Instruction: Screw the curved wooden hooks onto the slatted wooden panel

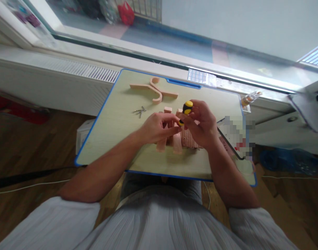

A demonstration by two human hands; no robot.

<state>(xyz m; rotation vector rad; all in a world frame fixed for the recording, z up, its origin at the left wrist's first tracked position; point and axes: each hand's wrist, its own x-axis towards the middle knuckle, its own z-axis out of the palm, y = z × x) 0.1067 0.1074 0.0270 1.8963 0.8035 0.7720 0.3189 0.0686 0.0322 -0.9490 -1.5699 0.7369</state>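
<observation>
Our right hand [202, 122] grips the yellow-black screwdriver [186, 109], handle steeply tilted, above the wooden slats [177, 146]. Left hand [159, 127], fingers nearly pinched, meets its lower end; we cannot tell its hold.

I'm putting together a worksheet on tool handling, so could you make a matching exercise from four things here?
1. screwdriver
2. small metal pieces
3. curved wooden pieces
4. edging of the table

A. near the table's far edge
B. blue
C. in the right hand
D. left of the left hand

Pairs: 1-C, 2-D, 3-A, 4-B
</observation>
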